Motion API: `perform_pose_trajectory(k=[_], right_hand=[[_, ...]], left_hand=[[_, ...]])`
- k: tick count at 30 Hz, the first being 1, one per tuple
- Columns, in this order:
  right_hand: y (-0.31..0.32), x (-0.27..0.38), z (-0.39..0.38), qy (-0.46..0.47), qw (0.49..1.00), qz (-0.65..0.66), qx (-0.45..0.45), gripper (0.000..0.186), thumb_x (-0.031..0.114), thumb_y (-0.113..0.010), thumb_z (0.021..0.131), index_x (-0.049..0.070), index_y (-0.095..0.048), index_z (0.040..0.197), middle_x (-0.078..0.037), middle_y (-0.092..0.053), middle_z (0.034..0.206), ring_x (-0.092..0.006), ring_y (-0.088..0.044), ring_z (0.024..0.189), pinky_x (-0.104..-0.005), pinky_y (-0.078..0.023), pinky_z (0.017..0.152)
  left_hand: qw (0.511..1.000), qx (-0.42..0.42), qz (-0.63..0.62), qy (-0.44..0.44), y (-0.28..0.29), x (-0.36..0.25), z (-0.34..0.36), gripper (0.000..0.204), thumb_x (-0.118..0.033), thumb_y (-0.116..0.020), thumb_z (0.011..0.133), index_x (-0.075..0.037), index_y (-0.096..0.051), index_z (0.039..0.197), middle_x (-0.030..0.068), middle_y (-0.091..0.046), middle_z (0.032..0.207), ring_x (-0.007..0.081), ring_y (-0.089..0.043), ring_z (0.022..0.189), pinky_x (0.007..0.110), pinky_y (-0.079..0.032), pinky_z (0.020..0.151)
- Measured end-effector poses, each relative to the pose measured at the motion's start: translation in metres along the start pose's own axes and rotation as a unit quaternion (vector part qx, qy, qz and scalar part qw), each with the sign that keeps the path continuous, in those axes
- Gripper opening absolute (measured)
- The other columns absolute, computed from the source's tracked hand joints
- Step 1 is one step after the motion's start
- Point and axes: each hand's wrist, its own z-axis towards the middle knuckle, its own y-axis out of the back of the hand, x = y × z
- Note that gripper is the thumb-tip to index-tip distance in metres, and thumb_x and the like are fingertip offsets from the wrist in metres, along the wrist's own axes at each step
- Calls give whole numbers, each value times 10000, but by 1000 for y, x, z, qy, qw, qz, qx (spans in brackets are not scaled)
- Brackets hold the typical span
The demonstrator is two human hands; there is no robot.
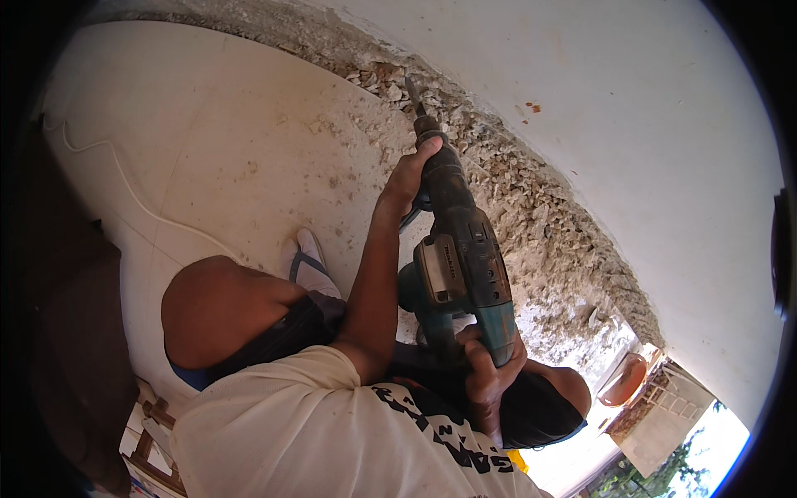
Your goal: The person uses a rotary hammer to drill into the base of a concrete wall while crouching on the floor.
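A teal-and-black demolition hammer (455,241) slants up and away from my lap, held in both hands. My left hand (404,178) is closed around the front part, just behind the chuck, with the thumb lying along the barrel. At the back end, my right hand (491,372) wraps the rear handle; part of its grip is hidden by the tool body. The pointed chisel bit (416,96) reaches the broken strip of rubble (531,220) along the foot of the white wall (631,108). Whether the tip is sunk into the rubble I cannot tell.
Pale floor tiles (224,124), dusty near the rubble, lie left of the tool. A white cable (124,176) curves across them. My sandalled foot (309,259) is near the hammer. An orange-brown basin (624,380) and a board (669,415) stand lower right; wooden pieces (154,440) lower left.
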Motion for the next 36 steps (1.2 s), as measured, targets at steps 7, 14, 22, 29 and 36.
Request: perform_pose_trajectory(k=[7, 14, 22, 29, 36], right_hand=[[-6, 0, 2, -25, 999, -24, -16, 229, 136, -624, 703, -43, -661, 841, -108, -692, 752, -184, -640, 688, -308, -509, 698], [-3, -20, 16, 7, 1000, 24, 2, 163, 80, -670, 725, -10, -684, 861, -54, -684, 766, -115, -594, 677, -270, -482, 670], [-6, -23, 33, -5, 996, 82, -15, 139, 59, -633, 723, -29, -661, 826, -86, -695, 773, -142, -626, 694, -290, -507, 697], [-21, -29, 44, 7, 999, 43, -20, 114, 14, -631, 734, -32, -667, 832, -75, -690, 765, -143, -628, 698, -277, -504, 704], [-23, -21, 45, 15, 1000, 27, -7, 95, 12, -655, 743, -20, -678, 830, -72, -684, 758, -141, -634, 703, -283, -507, 703]], left_hand=[[1000, -2, 7, 8, 10, 1, 6, 653, -575, -705, 886, 51, -706, 1069, 121, -736, 963, 201, -703, 827, 330, -555, 799], [997, -48, 61, 19, 10, -1, 13, 606, -566, -710, 882, 17, -707, 1048, 103, -730, 931, 191, -698, 800, 325, -557, 769], [992, -56, 108, 19, 13, -1, 27, 761, -637, -707, 855, 111, -706, 997, 140, -730, 927, 209, -694, 806, 335, -545, 745], [996, -56, 71, 17, 22, -8, 34, 714, -617, -711, 860, 82, -717, 1010, 127, -732, 910, 204, -694, 799, 335, -542, 743], [997, -66, 8, 27, 22, -13, 34, 611, -550, -721, 888, 40, -728, 1046, 102, -741, 949, 192, -695, 814, 322, -546, 797]])
